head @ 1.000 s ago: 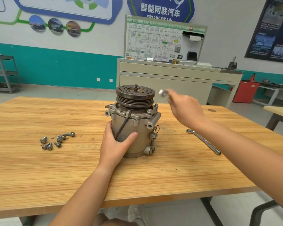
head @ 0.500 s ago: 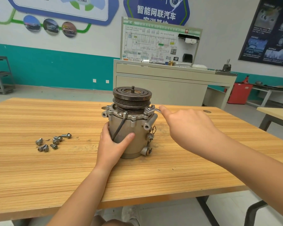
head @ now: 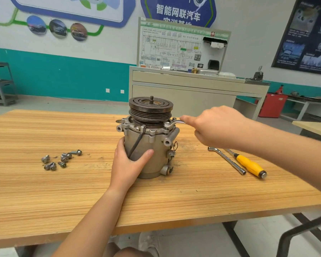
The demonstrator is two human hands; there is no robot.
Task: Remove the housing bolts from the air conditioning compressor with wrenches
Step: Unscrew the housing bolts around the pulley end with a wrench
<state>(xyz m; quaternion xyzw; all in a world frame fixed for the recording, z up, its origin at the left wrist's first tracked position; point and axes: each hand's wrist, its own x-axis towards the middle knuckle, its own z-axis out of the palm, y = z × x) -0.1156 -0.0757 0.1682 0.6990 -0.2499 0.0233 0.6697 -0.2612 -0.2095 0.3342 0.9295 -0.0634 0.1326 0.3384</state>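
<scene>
The right hand (head: 217, 127) is curled round a wrench (head: 175, 123) (handle hidden in the fist, only its head showing, on the top flange of the compressor (head: 157, 141)), the left hand (head: 127, 164) grips that compressor's side mid-table (head: 156, 206), loose bolts (head: 61, 159) toward its left edge, a screwdriver (head: 249, 165) toward its right.

Loose bolts (head: 60, 160) left, tools (head: 237, 161) right, flank the compressor (head: 150, 145).

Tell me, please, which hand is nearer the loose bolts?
Left. The left hand grips the compressor, right of the bolts; the right hand holds the wrench beyond it, farther right.
</scene>
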